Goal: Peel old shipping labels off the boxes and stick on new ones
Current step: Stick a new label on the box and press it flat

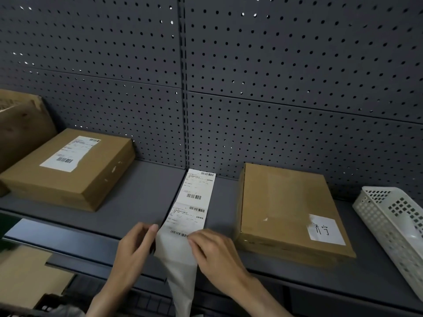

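Observation:
A long strip of printed shipping labels [195, 197] lies on the grey shelf [142, 202] between two cardboard boxes, its empty backing hanging over the front edge. My left hand [135, 250] pinches the strip's left edge. My right hand [212, 250] grips the near label at its lower right corner by the barcode. The left box [96, 175] carries a white barcoded label [71, 154] on top. The right box [290, 209] has a small white handwritten sticker [326, 229] at its near right corner.
A white perforated plastic basket [393, 227] stands at the right end of the shelf. Another brown carton [20, 124] sits at the far left. Grey pegboard [251, 76] backs the shelf. Flat cardboard [27, 275] lies on a lower level at bottom left.

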A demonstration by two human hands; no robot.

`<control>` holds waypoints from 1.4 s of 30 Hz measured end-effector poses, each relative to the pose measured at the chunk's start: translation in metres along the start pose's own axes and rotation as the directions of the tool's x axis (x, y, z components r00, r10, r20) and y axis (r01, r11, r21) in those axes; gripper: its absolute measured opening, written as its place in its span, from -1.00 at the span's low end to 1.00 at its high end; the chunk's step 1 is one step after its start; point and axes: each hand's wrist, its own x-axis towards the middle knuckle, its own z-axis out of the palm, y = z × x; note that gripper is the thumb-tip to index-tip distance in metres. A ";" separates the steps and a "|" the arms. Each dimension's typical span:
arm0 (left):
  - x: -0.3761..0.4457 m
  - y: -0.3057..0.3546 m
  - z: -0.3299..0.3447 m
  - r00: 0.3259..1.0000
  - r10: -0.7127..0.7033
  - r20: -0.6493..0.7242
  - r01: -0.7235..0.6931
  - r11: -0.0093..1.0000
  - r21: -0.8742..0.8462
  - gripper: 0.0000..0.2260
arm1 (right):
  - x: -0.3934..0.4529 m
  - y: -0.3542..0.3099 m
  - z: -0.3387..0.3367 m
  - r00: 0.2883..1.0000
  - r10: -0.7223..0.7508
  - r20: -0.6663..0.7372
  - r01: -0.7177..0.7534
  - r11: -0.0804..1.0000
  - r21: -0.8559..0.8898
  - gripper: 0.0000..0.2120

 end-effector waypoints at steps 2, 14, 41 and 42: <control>-0.002 0.005 0.000 0.994 -0.054 0.097 0.066 0.989 -0.135 -0.49 | 0.001 -0.004 -0.005 0.998 0.007 -0.057 -0.005 0.999 0.044 -0.76; 0.001 0.022 0.014 0.967 0.038 0.252 0.029 0.966 -0.256 -0.91 | 0.023 -0.021 -0.018 0.995 0.012 -0.097 0.013 0.966 0.258 -0.84; -0.006 0.025 0.023 0.969 -0.048 0.243 0.115 0.956 -0.270 -0.66 | 0.043 -0.016 -0.029 0.951 0.304 -0.056 -0.242 0.845 0.476 -0.87; -0.005 0.026 0.023 0.974 -0.052 0.219 0.111 0.957 -0.269 -0.63 | 0.044 -0.016 -0.029 0.951 0.303 -0.056 -0.242 0.848 0.471 -0.87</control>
